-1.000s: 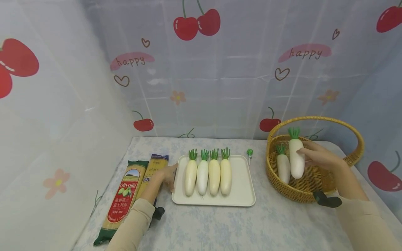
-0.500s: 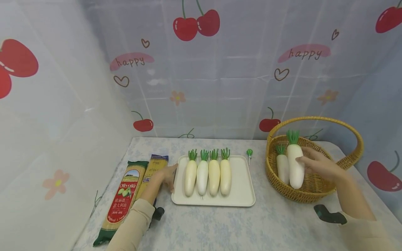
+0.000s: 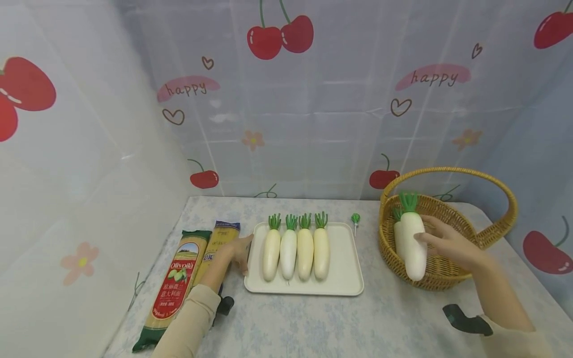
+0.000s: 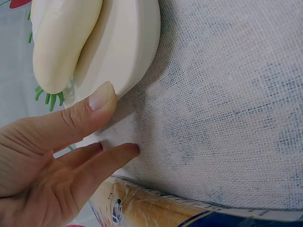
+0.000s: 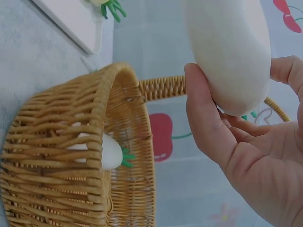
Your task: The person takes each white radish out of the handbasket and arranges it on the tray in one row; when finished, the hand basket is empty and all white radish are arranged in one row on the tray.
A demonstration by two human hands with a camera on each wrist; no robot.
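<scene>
My right hand point(image 3: 442, 240) grips a white radish point(image 3: 413, 243) with green leaf stubs, held up over the front left of a wicker basket point(image 3: 394, 262). In the right wrist view the thumb and fingers wrap the radish point(image 5: 232, 47). A second white radish point(image 5: 111, 152) lies inside the basket, partly hidden in the head view. At the left edge of a cream tray point(image 3: 346, 268) rests my left hand point(image 3: 238, 252); the left wrist view shows its thumb point(image 4: 97, 106) at the rim and its fingers loosely extended. Several radishes point(image 3: 305, 252) lie side by side on the tray, leaves away from me.
Two spaghetti packs, one red and green point(image 3: 176, 283) and one yellow point(image 3: 219, 238), lie left of the tray, beneath or beside my left arm. A small green-topped stick point(image 3: 355, 219) lies between tray and basket. The basket's tall handle point(image 3: 452, 170) arches over it.
My right hand has moved the gripped radish left and toward me, from above the basket's middle to its front left rim. The left hand and the tray have stayed put.
</scene>
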